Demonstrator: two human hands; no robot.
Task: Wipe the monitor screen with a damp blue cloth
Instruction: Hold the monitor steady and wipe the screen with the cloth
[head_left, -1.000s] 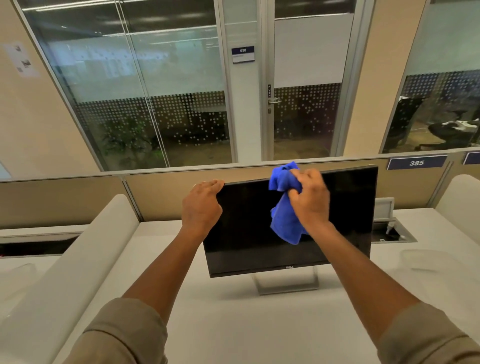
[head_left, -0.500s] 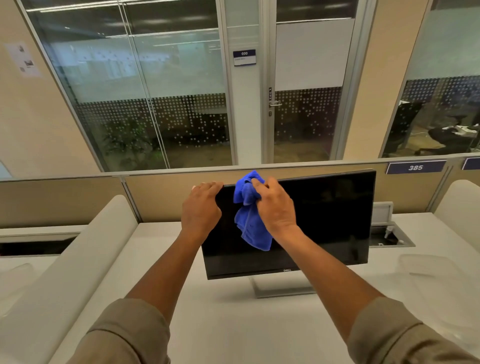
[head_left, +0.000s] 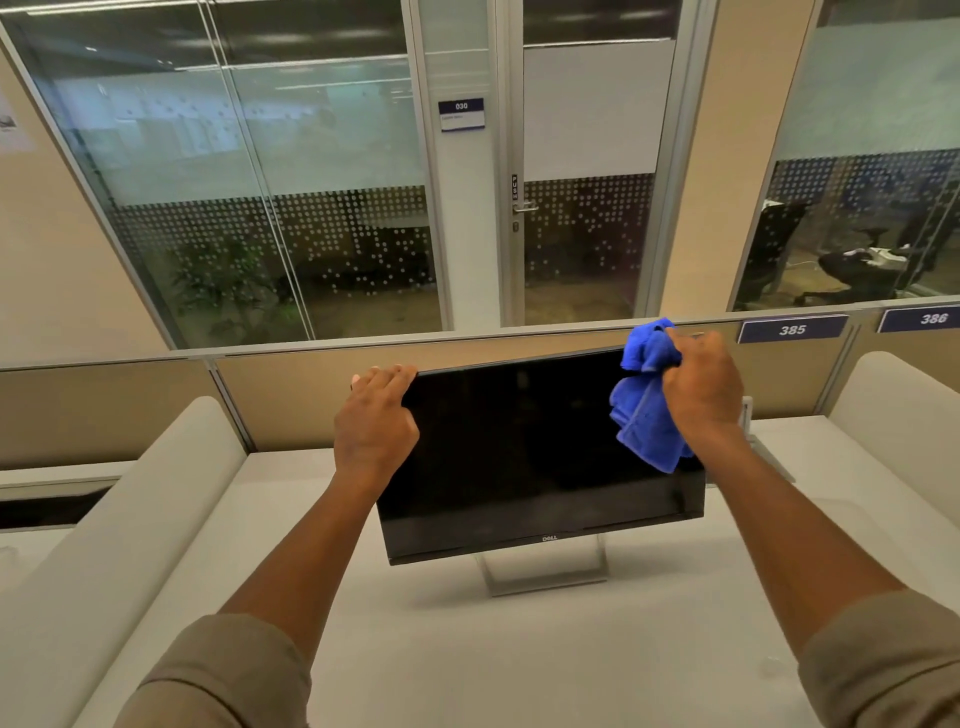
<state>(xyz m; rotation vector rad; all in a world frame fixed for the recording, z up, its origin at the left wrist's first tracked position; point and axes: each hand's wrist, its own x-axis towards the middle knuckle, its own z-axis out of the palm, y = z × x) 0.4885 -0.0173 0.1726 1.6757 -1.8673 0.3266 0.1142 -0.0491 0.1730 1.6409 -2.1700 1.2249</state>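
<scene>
Monitor (head_left: 524, 457): black, dark screen, on a silver stand (head_left: 545, 574), standing on the white tabletop (head_left: 467, 649) toward its far edge, just before the tan partition (head_left: 291, 400); screen tilted back a little. Left hand (head_left: 375, 421): at the monitor's upper left corner, fingers curled over the top edge, thumb side against the left bezel, gripping the frame. Right hand (head_left: 702, 387): at the monitor's upper right corner, fingers closed round a bunched blue cloth (head_left: 647, 400). Blue cloth: crumpled, pressed against the top right part of the screen, its upper fold rising just past the monitor's top edge, its lower tail hanging down over the glass. Sleeves: both tan, pushed up toward the elbows, forearms bare. Number plates: "385" (head_left: 792, 329) and "386" (head_left: 932, 318), fixed to the partition toward the right. Cushioned white dividers (head_left: 114, 519): one at each side edge of the tabletop. Beyond the partition: glass walls with a dotted band, a door with a sign reading "030" (head_left: 461, 114).
</scene>
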